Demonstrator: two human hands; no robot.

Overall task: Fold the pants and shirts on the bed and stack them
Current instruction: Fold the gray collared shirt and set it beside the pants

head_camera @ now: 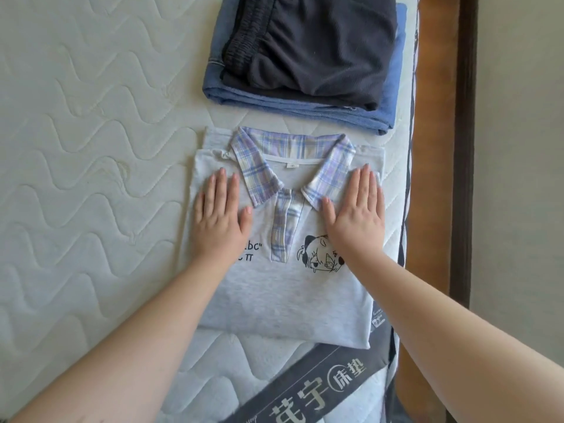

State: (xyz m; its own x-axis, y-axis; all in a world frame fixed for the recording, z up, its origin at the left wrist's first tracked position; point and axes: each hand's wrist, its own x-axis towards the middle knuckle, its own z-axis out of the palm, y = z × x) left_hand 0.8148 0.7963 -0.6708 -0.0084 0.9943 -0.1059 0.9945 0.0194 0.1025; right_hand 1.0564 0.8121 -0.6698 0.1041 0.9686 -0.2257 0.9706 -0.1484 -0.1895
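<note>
A folded light grey polo shirt (283, 294) with a purple plaid collar and a cartoon print lies flat on the mattress (85, 141). My left hand (221, 216) presses flat on its left chest, fingers straight. My right hand (355, 209) presses flat on its right chest, partly covering the print. Beyond the shirt sits a stack: folded dark pants (314, 47) on top of folded blue jeans (305, 112).
The mattress's right edge (407, 209) runs beside a wooden bed frame (433, 148) and a wall. A dark grey label band (314, 389) with printed characters crosses the mattress near me. Bare quilted mattress stretches to the left.
</note>
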